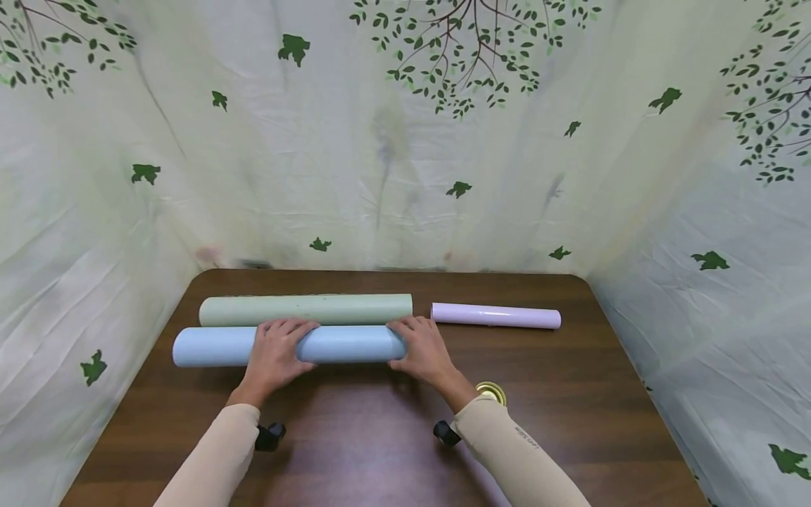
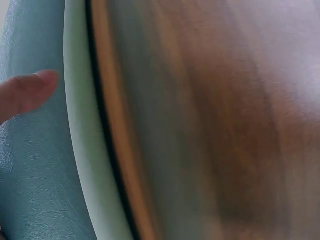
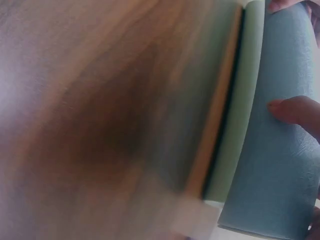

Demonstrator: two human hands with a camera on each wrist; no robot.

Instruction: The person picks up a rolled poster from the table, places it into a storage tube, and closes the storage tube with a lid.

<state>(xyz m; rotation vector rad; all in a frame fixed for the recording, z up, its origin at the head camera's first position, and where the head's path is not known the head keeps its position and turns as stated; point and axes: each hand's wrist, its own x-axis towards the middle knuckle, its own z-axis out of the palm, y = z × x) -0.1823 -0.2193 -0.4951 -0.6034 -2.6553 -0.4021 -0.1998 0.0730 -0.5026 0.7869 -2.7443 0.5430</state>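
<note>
A pale blue roll (image 1: 355,345) lies crosswise in both hands, its surface finely textured in the wrist views. Around its middle-left part, my left hand (image 1: 277,353) grips with the fingers over the far side and the thumb (image 2: 32,95) on the near side. My right hand (image 1: 427,353) holds it close to its right end, the thumb (image 3: 295,112) pressed along the near face. Just behind is a pale green roll (image 1: 304,310), parallel to the blue one and partly overlapped by my fingers in the head view.
A shorter, shiny lilac roll (image 1: 497,315) lies at the back right of the brown wooden table (image 1: 570,394). Beside my right forearm sits a round gold-coloured object (image 1: 494,391), partly covered by the sleeve. Leaf-printed white cloth (image 1: 355,176) surrounds the table at the back and sides.
</note>
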